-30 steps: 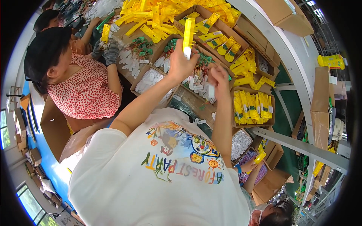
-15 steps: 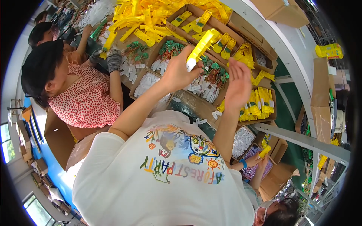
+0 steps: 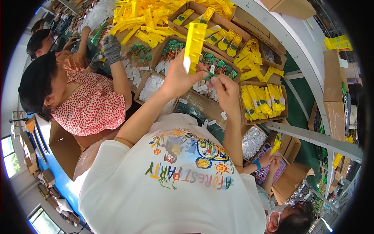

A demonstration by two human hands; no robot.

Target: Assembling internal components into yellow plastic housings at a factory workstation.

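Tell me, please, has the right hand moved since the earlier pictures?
Yes. The right hand has come left to meet the left hand and yellow card, away from the yellow-filled box.

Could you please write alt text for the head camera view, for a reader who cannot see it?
The person's left hand holds up a long yellow plastic piece while the right hand pinches a small green part beside it, above cardboard boxes of yellow, green and white parts. A co-worker in a red-dotted top works at left.
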